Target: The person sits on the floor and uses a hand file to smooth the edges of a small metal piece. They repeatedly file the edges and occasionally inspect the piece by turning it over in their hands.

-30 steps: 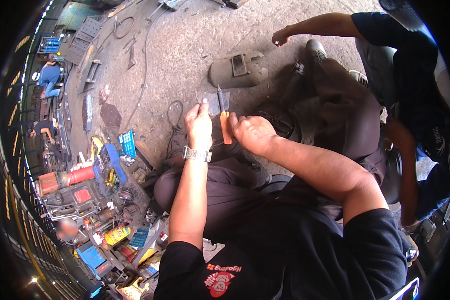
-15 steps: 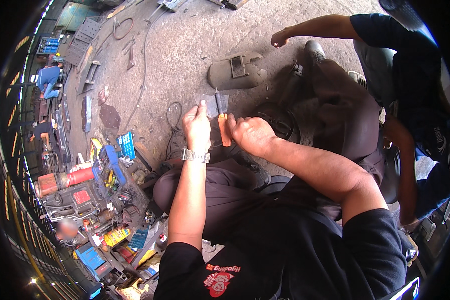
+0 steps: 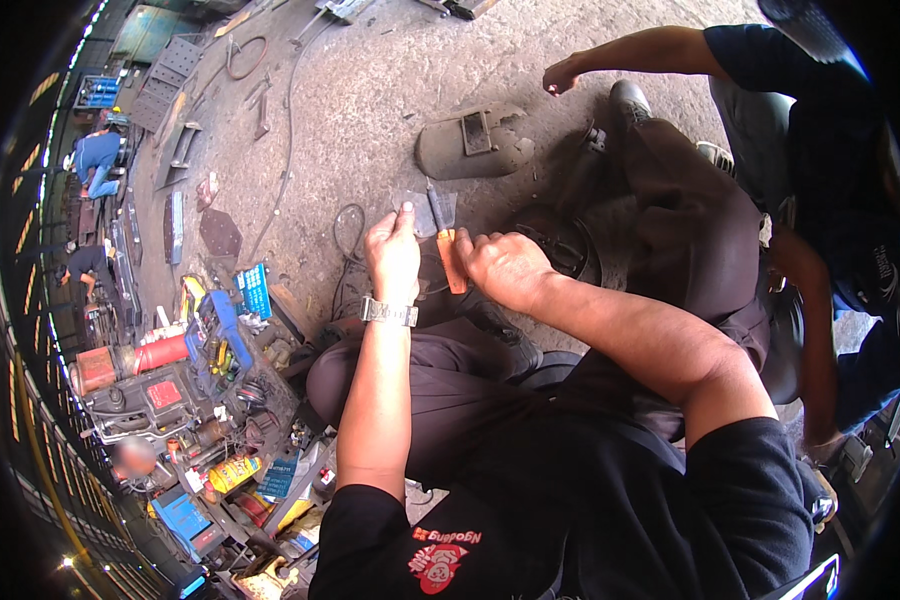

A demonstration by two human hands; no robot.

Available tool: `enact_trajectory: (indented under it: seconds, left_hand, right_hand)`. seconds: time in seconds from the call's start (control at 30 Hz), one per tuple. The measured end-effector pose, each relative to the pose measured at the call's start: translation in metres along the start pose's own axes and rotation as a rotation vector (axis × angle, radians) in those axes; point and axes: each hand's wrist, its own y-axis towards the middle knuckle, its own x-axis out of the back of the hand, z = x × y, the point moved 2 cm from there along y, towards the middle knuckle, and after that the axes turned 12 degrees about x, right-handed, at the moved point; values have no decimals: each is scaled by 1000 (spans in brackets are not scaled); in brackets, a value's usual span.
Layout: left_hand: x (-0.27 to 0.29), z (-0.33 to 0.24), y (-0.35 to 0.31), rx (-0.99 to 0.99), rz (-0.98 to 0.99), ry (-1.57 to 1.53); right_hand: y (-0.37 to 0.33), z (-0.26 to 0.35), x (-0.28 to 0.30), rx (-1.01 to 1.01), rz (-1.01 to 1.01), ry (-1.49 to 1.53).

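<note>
My left hand (image 3: pixel 394 250) is closed, its thumb pressed on the edge of a small clear rectangular sheet (image 3: pixel 416 212). My right hand (image 3: pixel 502 266) is closed around an orange-handled tool (image 3: pixel 451 262) with a thin grey shaft; its exact kind is unclear. The shaft lies across the sheet, its narrow tip pointing away from me. Whether the shaft touches the sheet is hard to tell. Just beyond my hands, a worn welding mask (image 3: pixel 445 150) with a rectangular window frame rests on the concrete floor.
At the right crouches a co-worker, one hand (image 3: pixel 562 78) stretched over the floor. Tools, a yellow bottle (image 3: pixel 233 473) and a blue box (image 3: pixel 186 520) clutter the left. A cable (image 3: pixel 288 150) and steel pieces (image 3: pixel 175 225) lie on the floor. Other people work farther left.
The tool's tip has shifted slightly left over the clear sheet. My hands stay almost in place. A person in the left background has changed posture.
</note>
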Motion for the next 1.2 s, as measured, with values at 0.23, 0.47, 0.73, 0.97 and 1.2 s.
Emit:
enact_trajectory:
  seconds: [0.23, 0.47, 0.73, 0.97, 1.2]
  left_hand:
    - [-5, -14, -13, -23, -21, 55]
    - [-7, -24, -21, -11, -62, 95]
    - [1, -9, -11, -140, -53, 185]
    - [-2, -9, -5, -119, -55, 166]
    - [-8, -22, -18, -100, -48, 183]
  right_hand:
    - [1, -1, -2, -24, 36, 48]
    - [2, -1, 2, -39, 72, 84]
    - [1, 2, 1, -32, 70, -15]
    - [3, -3, 1, -40, 41, 73]
    - [2, -4, 1, -58, 42, 99]
